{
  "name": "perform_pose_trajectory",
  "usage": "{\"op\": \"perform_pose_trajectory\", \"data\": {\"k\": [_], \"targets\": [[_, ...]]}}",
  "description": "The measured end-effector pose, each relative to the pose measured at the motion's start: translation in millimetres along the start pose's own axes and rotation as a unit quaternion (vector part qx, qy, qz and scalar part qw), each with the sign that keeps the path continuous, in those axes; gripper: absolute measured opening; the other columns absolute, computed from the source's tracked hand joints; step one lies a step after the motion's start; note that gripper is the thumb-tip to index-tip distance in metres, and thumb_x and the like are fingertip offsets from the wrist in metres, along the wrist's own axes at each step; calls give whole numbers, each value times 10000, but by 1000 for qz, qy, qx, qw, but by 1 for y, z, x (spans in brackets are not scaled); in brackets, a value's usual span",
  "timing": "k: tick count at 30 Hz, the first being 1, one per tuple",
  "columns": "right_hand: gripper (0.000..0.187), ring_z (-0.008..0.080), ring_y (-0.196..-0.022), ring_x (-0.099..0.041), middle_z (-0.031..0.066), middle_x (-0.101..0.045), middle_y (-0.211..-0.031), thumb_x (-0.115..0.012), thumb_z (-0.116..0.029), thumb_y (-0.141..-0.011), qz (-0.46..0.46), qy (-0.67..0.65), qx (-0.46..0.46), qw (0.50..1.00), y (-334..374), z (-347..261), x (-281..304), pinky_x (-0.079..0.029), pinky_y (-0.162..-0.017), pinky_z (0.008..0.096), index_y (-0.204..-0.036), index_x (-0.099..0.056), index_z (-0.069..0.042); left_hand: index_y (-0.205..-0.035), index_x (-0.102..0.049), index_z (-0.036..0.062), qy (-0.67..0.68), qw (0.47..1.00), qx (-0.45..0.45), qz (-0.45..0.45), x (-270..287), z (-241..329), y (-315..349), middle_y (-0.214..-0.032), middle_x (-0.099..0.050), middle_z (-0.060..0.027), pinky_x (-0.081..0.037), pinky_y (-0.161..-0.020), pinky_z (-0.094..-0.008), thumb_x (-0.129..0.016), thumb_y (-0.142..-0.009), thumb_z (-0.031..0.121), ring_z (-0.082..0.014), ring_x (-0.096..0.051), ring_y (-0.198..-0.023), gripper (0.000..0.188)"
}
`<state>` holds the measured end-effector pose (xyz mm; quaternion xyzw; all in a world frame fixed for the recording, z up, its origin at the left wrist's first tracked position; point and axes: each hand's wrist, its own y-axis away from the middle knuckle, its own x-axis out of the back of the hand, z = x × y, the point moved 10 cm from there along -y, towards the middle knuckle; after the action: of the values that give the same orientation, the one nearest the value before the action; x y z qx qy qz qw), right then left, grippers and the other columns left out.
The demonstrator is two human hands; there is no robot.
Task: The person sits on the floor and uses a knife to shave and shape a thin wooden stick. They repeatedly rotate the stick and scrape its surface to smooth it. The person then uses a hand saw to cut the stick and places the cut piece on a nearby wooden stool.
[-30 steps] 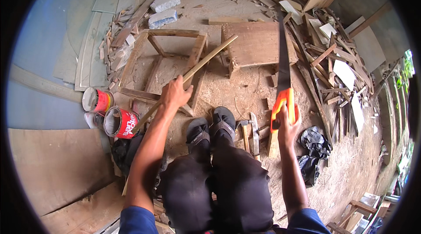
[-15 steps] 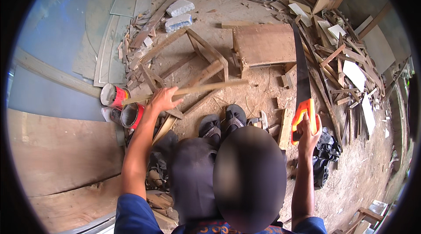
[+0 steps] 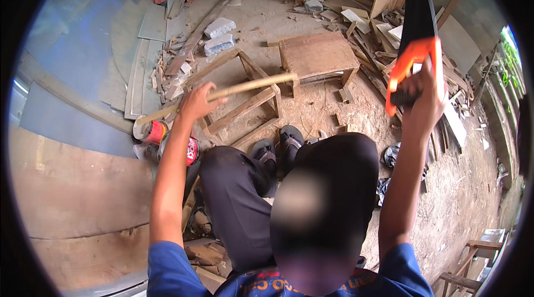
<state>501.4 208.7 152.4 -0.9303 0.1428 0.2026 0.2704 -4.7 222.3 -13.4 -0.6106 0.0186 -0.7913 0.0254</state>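
A hand saw (image 3: pixel 418 19) is raised at the right, its dark blade pointing up and away. My right hand (image 3: pixel 424 94) is closed round its orange and black handle. On the left, my left hand (image 3: pixel 199 102) grips a long thin wooden strip (image 3: pixel 250 84), held slantwise with its far end up to the right. Beneath the strip lies a wooden frame (image 3: pixel 245 110) on the ground. Just beyond the strip's right end stands a low wooden stool (image 3: pixel 318 55) with a flat top.
Two red-labelled cans (image 3: pixel 151 131) stand by the left wall. Scrap wood (image 3: pixel 384 35) is heaped at the right. Two pale blocks (image 3: pixel 219 35) lie farther off. Black plastic (image 3: pixel 389 158) sits under my right forearm, and a wooden board (image 3: pixel 83 186) leans at the left.
My right hand has lifted the saw up and to the right. My left hand has raised the wooden strip and shifted it slightly left. My knees have spread apart.
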Motion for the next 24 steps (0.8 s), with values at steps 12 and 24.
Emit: {"op": "perform_pose_trajectory", "data": {"k": [12, 24], "targets": [[205, 68, -592, -489, -13, -524, -717, -617, -235, -961, -144, -59, 392, 907, -123, -97, -194, -398, -523, 222, -973, -549, -41, -1005, -622, 82, 74, 995, 11, 69, 67, 81, 1, -930, -688, -177, -515, -771, -445, -697, -828, 460, -344, -666, -902, 424], [283, 217, -600, -606, 121, -596, -719, -690, -173, -902, -188, 146, 371, 898, -73, 0, -203, -460, -538, 333, -1008, -471, -29, -988, -668, 4, 146, 985, 36, 82, 34, 0, -18, -863, -689, -175, -491, -746, -371, -651, -882, 451, -262, -666, -838, 460]]}}
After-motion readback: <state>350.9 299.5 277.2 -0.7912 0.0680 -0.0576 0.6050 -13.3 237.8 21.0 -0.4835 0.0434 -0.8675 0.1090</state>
